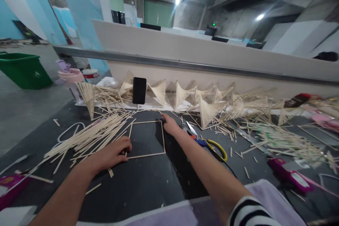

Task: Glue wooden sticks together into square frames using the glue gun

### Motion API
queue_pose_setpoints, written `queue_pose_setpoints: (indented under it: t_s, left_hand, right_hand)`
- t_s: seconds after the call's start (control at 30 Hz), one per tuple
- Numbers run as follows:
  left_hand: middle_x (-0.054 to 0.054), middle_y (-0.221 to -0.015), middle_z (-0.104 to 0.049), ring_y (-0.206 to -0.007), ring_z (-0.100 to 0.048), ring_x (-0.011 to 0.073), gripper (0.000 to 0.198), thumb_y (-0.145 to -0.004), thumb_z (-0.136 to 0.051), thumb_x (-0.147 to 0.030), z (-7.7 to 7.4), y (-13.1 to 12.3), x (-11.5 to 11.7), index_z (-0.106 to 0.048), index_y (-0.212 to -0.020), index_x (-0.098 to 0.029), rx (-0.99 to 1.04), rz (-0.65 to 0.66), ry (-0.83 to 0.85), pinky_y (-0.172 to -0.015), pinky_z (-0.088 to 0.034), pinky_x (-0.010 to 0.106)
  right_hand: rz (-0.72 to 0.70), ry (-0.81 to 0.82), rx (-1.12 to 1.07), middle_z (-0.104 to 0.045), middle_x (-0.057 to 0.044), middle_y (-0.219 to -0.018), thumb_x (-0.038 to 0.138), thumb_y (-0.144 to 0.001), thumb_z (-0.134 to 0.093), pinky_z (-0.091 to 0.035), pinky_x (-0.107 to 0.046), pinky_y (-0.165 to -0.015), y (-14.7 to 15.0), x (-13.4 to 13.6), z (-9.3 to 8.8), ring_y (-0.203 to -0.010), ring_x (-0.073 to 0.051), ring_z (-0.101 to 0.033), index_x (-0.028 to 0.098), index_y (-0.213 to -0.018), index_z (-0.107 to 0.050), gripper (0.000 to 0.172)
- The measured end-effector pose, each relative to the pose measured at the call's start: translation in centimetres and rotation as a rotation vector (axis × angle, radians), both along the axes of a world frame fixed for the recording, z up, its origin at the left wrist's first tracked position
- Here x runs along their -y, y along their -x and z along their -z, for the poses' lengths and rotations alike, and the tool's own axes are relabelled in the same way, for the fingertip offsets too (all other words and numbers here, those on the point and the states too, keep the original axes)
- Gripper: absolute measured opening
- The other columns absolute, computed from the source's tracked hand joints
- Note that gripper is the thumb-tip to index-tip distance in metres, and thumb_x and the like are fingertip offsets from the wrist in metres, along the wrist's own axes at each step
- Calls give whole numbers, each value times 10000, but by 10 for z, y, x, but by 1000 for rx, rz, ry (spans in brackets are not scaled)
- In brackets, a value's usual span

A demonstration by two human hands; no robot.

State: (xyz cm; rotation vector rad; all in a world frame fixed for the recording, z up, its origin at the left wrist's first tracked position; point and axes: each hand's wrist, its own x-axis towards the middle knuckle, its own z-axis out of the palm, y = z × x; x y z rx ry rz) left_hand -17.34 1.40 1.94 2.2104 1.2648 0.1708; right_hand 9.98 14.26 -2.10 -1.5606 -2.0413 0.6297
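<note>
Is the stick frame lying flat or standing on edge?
Flat: the frame lies spread on the table, left hand at its near left corner, right hand at its far right.

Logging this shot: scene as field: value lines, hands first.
Left hand: fingers at near-left corner of rectangular frame of pale wooden sticks, grip unclear
Right hand: fingers at its far-right corner, grip unclear
Surface: black tabletop, frame lying flat
Left of frame: pile of pale wooden sticks
Right of frame: yellow looped tool handle
Behind: upright black slab; pale fan-shaped stick structures
</note>
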Motion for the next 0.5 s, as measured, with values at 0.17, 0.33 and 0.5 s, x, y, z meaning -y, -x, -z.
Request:
queue_pose_setpoints:
  t_s: [0.17,0.33,0.5]
  left_hand:
    - [39,-1004,-482,-909,-461,176,169,-698,-506,-176,-3,-1,1,-517,-865,-197,10,11,-23,-804,-394,293]
    - [32,-999,-477,-919,-459,171,167,-701,-503,-161,-1,-1,1,-518,-864,-198,16,28,-27,-816,-392,284]
    - [38,-1019,-486,-930,-467,175,190,-704,-509,-157,-1,0,0,-536,-887,-198,6,28,-23,-830,-392,294]
  right_hand:
    - [-38,22,32,-623,-54,-1126,8,-653,-504,-408,-369,-934,-1,0,-1,-1082,-226,-535,222,-1226,-506,612]
    - [-109,-9,90,-641,-36,-1095,-42,-621,-462,-401,-338,-947,-7,4,-6,-1070,-206,-547,225,-1227,-513,664]
    - [-142,-32,107,-650,-58,-1073,-50,-634,-448,-405,-304,-940,-11,6,-8,-1038,-200,-565,171,-1214,-532,627]
